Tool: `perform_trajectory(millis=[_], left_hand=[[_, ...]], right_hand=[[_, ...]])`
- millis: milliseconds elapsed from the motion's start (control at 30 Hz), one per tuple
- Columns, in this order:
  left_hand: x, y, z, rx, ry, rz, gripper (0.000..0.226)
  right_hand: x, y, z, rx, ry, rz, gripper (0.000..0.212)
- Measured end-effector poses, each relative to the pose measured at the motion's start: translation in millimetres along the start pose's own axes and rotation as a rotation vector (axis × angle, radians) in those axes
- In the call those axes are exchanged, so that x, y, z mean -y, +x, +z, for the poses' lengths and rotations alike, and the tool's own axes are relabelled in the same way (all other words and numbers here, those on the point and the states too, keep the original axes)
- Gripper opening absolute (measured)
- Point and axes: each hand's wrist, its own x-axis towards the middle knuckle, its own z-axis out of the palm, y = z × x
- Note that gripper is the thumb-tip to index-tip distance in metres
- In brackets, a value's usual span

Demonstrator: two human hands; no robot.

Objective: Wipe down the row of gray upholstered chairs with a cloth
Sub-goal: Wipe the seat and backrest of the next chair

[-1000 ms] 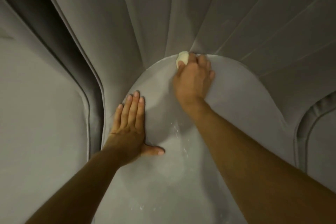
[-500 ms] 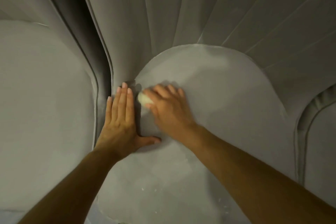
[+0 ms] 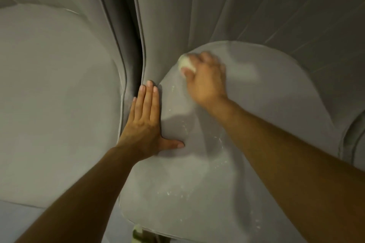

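pale cloth [image 3: 185, 63], wadded small, is gripped under the curled fingers of the rt hand [image 3: 205, 82] on the gray seat cushion [image 3: 266, 124], just ahead & right of the lt hand [image 3: 145, 122], which lies flat, fingers straight together, thumb out, pressing the cushion's edge. cloth looks soft, light & squashy, so prob best held as a wad from above w/ fingers wrapped over; fabric likely drags.

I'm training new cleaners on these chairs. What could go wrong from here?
White specks near the front of the seat may be missed: the cloth is at the back.
The cloth is a small wad in the right hand, so it covers little per pass.
Specks swept left could drop into the dark gap by the left hand.
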Motion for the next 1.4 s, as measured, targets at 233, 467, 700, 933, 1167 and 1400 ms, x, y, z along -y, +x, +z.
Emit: perform_trajectory(millis=[233, 467, 700, 933, 1167, 1400], left_hand=[[8, -26, -10, 0.102, -0.046, -0.009, 0.140], [-18, -32, 3, 0.148, 0.115, 0.018, 0.134], [-29, -29, 0, 0.241, 0.158, -0.068, 0.140], [-74, -27, 3, 0.396, 0.163, 0.056, 0.137], [-92, -5, 10, 0.437, 0.208, -0.018, 0.137], [-107, -7, 4, 0.481, 0.198, -0.044, 0.140]], right_hand=[[-1, -95, 16, 0.137, 0.076, -0.528, 0.034], [-71, -74, -28, -0.072, 0.235, -0.145, 0.043], [-68, -142, 6, -0.135, 0.104, -0.114, 0.039], [-84, -149, -24, -0.185, 0.282, -0.096, 0.036], [-191, -118, -55, -0.319, -0.057, 0.299, 0.043], [-117, -188, -17, -0.146, 0.117, -0.095, 0.038]])
